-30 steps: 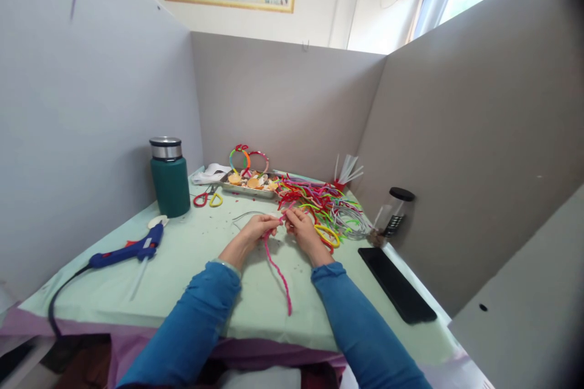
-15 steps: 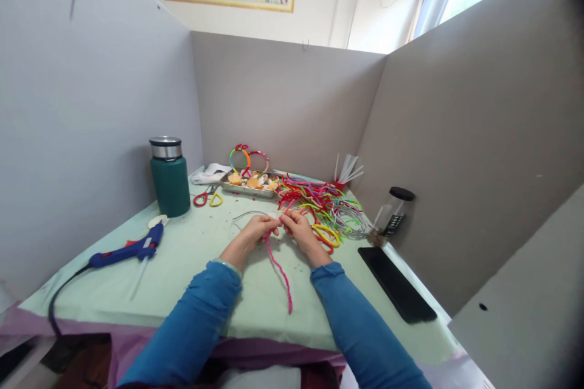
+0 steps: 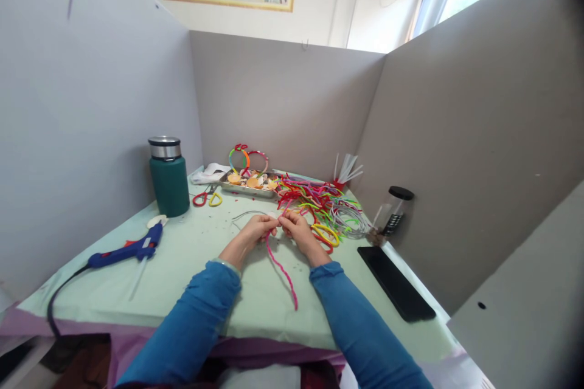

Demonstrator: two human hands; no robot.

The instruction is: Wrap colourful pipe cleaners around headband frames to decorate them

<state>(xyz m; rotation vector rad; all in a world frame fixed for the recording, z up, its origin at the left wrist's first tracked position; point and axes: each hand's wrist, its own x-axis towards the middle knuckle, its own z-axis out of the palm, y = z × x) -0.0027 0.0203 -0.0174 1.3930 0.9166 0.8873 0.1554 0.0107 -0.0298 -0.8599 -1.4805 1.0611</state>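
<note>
Twisted pink pipe cleaners (image 3: 283, 275) hang toward me from between my fingertips, with shorter pink ends poking up beyond them. My left hand (image 3: 256, 233) pinches the strand from the left. From the other side my right hand (image 3: 297, 232) pinches it close by, fingertips nearly touching the left ones. The exact crossing point is covered by my fingers. A thin grey wire (image 3: 246, 214) lies just beyond my left hand. Scissors with yellow and red handles (image 3: 326, 234) rest beside my right hand.
A pile of coloured pipe cleaners (image 3: 314, 191) lies behind my hands, near a metal tray (image 3: 249, 190) of shells. On the left are a green flask (image 3: 168, 185), a blue glue gun (image 3: 130, 253) and more scissors (image 3: 207, 198). A black phone (image 3: 396, 282) and a clear jar (image 3: 391, 214) are right.
The free end of the pink strand has swung a little to the right. Both hands keep their pinch in nearly the same place.
</note>
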